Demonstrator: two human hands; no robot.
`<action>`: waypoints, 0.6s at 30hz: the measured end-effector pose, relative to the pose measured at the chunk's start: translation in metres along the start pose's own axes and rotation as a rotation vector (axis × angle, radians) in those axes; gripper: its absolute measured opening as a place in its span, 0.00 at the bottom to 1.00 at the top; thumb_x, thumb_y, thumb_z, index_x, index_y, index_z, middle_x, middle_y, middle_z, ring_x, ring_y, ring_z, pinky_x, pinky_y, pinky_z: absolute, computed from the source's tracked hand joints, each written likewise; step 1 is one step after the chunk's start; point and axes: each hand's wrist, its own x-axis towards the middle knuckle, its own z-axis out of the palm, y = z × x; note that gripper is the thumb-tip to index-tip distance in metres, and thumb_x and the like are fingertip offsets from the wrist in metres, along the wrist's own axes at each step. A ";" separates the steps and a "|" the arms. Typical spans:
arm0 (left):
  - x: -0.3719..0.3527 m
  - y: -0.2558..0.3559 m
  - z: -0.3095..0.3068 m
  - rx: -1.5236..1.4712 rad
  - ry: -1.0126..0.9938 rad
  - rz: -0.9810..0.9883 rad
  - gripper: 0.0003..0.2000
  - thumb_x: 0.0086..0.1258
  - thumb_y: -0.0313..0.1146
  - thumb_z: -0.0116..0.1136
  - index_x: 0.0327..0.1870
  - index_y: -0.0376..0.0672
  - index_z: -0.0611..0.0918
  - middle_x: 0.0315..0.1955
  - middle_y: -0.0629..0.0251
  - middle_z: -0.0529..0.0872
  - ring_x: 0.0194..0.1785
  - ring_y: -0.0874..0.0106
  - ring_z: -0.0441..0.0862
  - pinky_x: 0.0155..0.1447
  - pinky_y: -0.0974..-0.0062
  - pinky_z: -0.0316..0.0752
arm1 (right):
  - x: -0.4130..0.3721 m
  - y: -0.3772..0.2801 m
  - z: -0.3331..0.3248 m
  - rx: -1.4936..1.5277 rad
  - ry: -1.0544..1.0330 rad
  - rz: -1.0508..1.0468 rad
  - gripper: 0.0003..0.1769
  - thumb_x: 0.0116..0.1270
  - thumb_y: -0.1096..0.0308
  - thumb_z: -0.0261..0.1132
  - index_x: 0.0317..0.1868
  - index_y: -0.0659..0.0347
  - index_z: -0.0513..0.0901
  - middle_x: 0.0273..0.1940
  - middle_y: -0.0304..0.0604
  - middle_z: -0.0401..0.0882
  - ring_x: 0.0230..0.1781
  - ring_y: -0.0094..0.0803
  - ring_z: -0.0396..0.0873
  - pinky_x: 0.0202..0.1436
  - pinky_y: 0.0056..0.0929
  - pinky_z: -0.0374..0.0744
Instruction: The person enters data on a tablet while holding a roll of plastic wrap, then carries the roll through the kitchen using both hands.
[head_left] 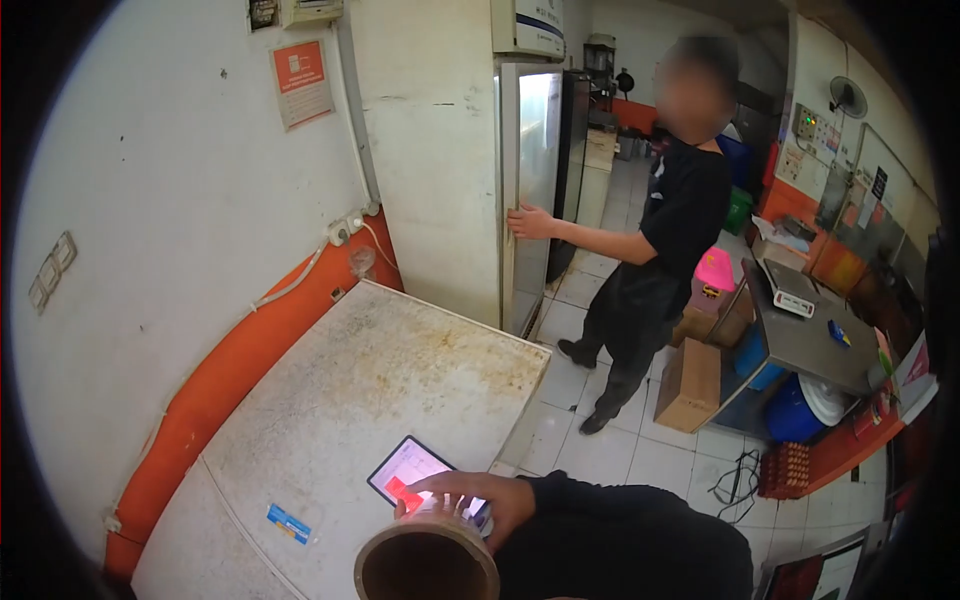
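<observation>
My right hand (490,500), in a black sleeve, reaches in from the lower right over the white worktop. Its fingers curl around the far side of a hollow round roll with a brown cardboard-like core (370,555), which looks like a roll of tape. The roll's opening faces me, and its lower part is cut off by the frame edge. A small red piece (402,492) shows by the fingertips. Just beyond lies a lit tablet-like screen (405,462), partly covered by the hand. To the left rests a small blue packet (289,524). My left hand is out of view.
Beyond the stained worktop (400,345), a person in black (640,280) stands with one hand on the fridge door (510,220). Cardboard box (690,385), cables (740,485) and egg trays (784,470) sit on the tiled floor. A metal table (800,340) bears a scale (792,300).
</observation>
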 end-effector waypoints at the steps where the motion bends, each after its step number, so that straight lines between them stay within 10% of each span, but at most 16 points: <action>1: 0.000 -0.002 0.000 0.028 -0.020 0.004 0.39 0.65 0.67 0.35 0.68 0.44 0.67 0.69 0.52 0.63 0.74 0.56 0.55 0.74 0.49 0.46 | 0.002 0.003 0.000 0.040 -0.031 -0.010 0.64 0.38 0.49 0.82 0.73 0.59 0.56 0.71 0.47 0.57 0.73 0.39 0.53 0.72 0.39 0.56; 18: 0.021 -0.093 0.024 1.699 -0.184 0.603 0.34 0.67 0.60 0.41 0.65 0.40 0.70 0.64 0.52 0.70 0.72 0.57 0.60 0.74 0.52 0.46 | -0.033 0.032 -0.056 0.541 -0.312 -0.414 0.66 0.32 0.29 0.74 0.66 0.69 0.66 0.61 0.53 0.71 0.63 0.41 0.69 0.66 0.40 0.62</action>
